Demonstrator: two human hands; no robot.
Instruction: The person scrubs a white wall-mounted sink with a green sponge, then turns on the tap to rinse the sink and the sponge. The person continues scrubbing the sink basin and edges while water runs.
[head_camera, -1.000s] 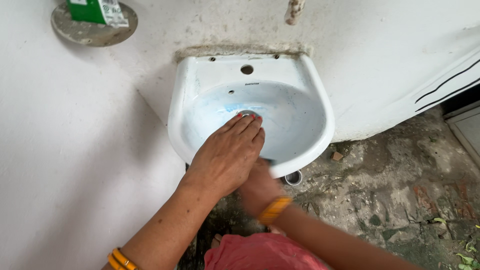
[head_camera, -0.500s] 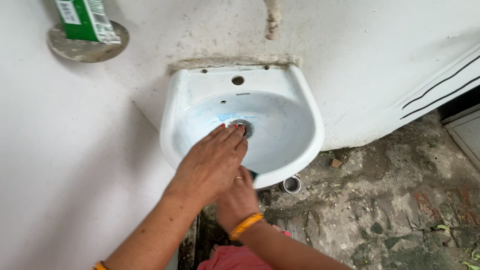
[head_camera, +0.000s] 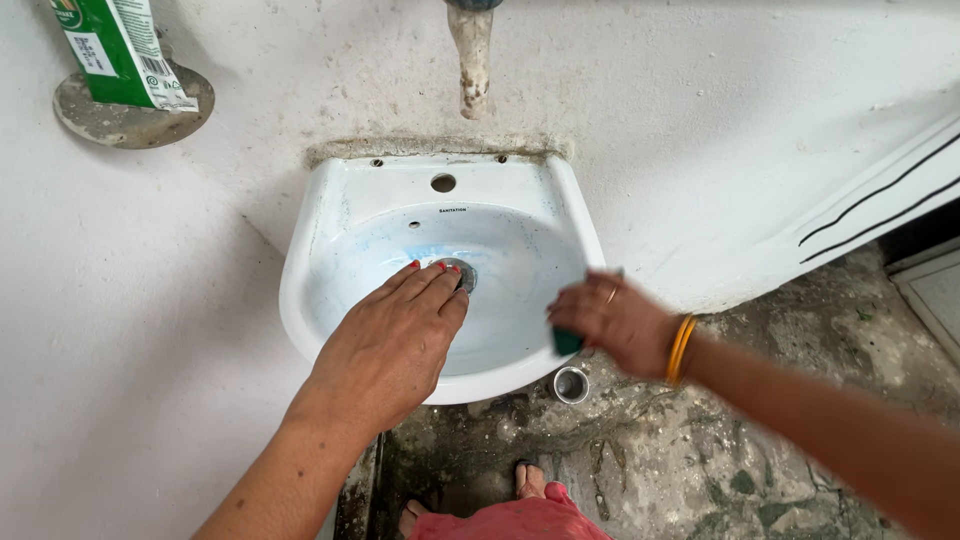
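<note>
One white wall basin, blue-stained inside. Left hand is lying flat and unclenched at its front rim; right hand is clamping one green scrub pad at the right rim.

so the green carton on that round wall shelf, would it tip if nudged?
Likely yes. The green carton stands tall and narrow on the small round shelf, leaning slightly, with its base near the edge. It looks like thin card, so probably light and easily dented. How full it is cannot be seen.
</note>
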